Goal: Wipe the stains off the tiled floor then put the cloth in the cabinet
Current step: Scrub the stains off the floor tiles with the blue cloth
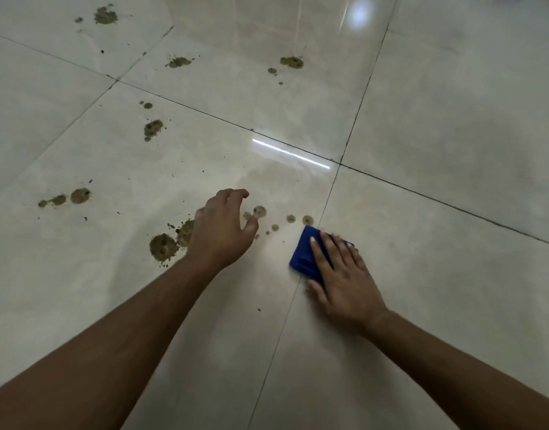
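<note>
Head view: the cloth (302, 257) is being pressed to the floor (453, 150) by the flat right grip (344, 274); at nine o'clock the left grip (219, 234) is being held released.

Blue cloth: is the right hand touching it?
Touching. The head view shows the right hand lying flat on the blue cloth, its straight fingers spread across it, pressing it onto the tiled floor.

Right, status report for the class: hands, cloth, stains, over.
Right hand flat, pressing blue cloth on tiled floor. Left hand empty, fingers loosely curled. Many brown stains unwiped. Nothing in the way.
</note>
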